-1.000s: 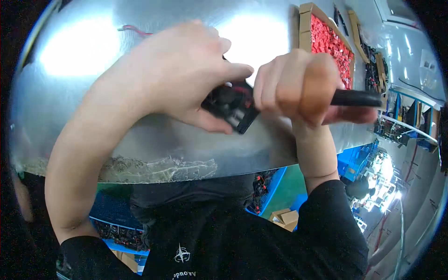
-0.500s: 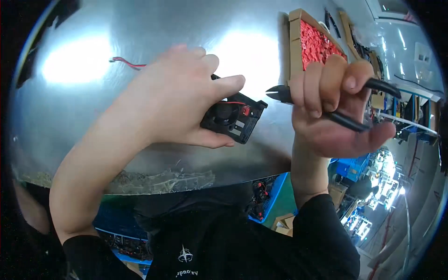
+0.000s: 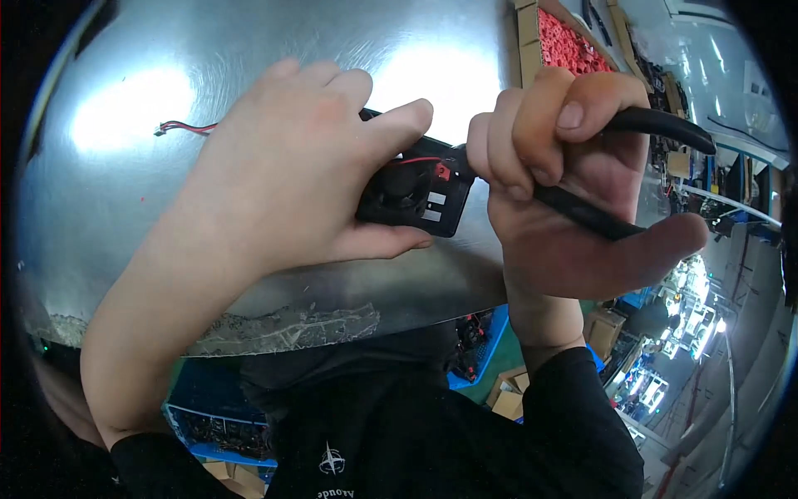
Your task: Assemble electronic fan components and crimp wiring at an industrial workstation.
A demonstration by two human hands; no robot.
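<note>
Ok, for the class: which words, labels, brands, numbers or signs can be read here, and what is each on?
Black shirt: lettering beside a pale star emblem, upside down at the lower edge; not copied out here.
Black fan unit in the left hand: pale patches, nothing legible.
Black-handled tool in the right hand: no lettering shows.
Pale panel, upper right: too small to read.

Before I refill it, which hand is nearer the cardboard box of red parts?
Right hand: just below the cardboard box in the picture; left hand: well to its left.
</note>
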